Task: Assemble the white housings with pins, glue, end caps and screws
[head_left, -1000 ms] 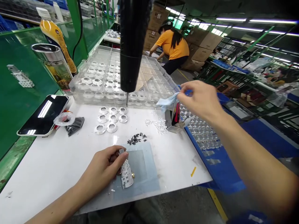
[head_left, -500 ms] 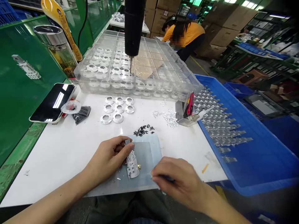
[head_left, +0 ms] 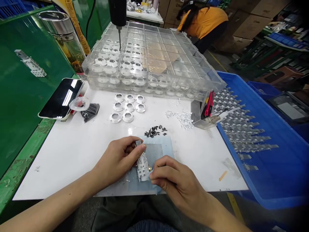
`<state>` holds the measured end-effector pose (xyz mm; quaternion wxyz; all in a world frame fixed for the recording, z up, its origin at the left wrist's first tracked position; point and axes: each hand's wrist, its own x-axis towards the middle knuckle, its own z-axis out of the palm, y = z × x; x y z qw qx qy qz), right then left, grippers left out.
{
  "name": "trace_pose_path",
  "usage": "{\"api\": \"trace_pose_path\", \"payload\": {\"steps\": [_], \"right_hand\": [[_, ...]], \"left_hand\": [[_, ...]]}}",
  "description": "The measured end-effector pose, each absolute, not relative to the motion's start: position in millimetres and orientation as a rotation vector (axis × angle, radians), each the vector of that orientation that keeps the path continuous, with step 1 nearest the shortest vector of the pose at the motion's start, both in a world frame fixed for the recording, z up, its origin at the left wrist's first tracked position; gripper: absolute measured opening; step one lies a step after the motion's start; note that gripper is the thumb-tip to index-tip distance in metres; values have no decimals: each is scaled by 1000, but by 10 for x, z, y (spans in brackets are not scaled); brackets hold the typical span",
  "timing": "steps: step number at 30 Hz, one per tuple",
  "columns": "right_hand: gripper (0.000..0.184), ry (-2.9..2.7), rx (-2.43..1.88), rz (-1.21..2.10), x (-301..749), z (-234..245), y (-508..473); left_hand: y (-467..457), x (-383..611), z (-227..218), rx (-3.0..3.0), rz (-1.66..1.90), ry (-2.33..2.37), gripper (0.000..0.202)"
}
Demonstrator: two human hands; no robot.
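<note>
A white slotted part (head_left: 143, 169) with a grey end lies tilted over a pale blue mat (head_left: 166, 145). My left hand (head_left: 123, 156) is closed around its upper, grey end, thumb on top. A small brass-coloured fitting (head_left: 150, 168) sticks out at the part's right side. Close beside that fitting are the pinched fingertips of my right hand (head_left: 171, 180); a bit of light blue shows at their tips, and what they hold is too small to name. Just beyond the mat lies a pile of small black pieces (head_left: 154, 130).
Several white rings (head_left: 129, 107) lie in rows, with a clear compartment box (head_left: 154, 75) behind. A screwdriver (head_left: 118, 19) hangs overhead. White small pieces (head_left: 184, 120), a metal holder with a red cutter (head_left: 209, 103), a blue bin (head_left: 272, 180) and a phone (head_left: 61, 98) surround the work. A person in orange (head_left: 207, 21) bends beyond.
My right hand has moved in from the right to the lower end of the white part, by the brass-coloured fitting. My left hand keeps its grip. The camera view has shifted.
</note>
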<state>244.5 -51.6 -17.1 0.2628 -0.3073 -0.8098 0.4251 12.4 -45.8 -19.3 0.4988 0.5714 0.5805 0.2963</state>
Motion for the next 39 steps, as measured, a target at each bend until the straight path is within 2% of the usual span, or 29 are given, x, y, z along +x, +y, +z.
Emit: {"api": "trace_pose_path", "payload": {"steps": [10, 19, 26, 29, 39], "right_hand": [[6, -2084, -1153, 1257, 2420, -90, -608], [11, -2238, -1268, 1065, 2300, 18, -561], [3, -2281, -1548, 1208, 2228, 168, -487], [5, -2275, -1635, 1263, 2193, 214, -434], [9, -2228, -1682, 1254, 2142, 187, -425]], "left_hand": [[-453, 131, -197, 1350, 733, 1388, 34], [-442, 130, -204, 1362, 723, 1407, 35], [-436, 136, -196, 1380, 731, 1418, 33], [-431, 139, -194, 1379, 730, 1417, 33], [-443, 114, -200, 1342, 721, 1412, 34]]}}
